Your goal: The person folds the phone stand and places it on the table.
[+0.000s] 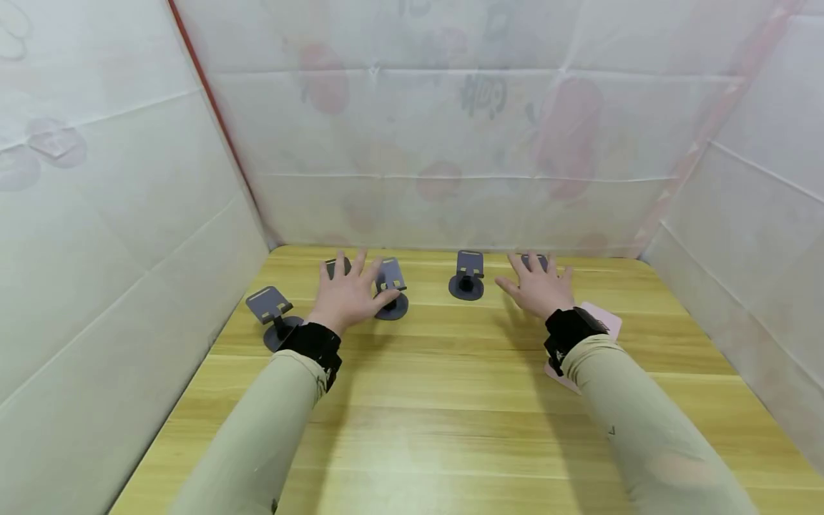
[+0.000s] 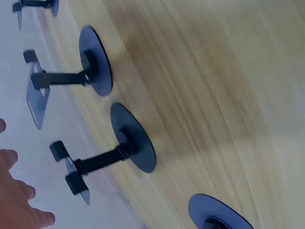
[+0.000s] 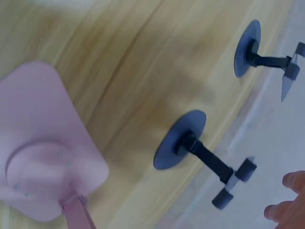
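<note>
Several dark grey phone stands stand in a row near the far edge of the wooden table. My left hand hovers with its fingers spread straight, between one stand partly hidden behind it and another stand by its thumb. With fingers also spread, my right hand is in front of a stand that it mostly hides. Neither hand holds anything. The left wrist view shows two stands close up and my fingertips. In the right wrist view a dark stand sits near my fingertips.
A further grey stand sits at the left by my left wrist, and one stands between the hands. A pink stand lies under my right wrist. White sheet walls close in the table on three sides.
</note>
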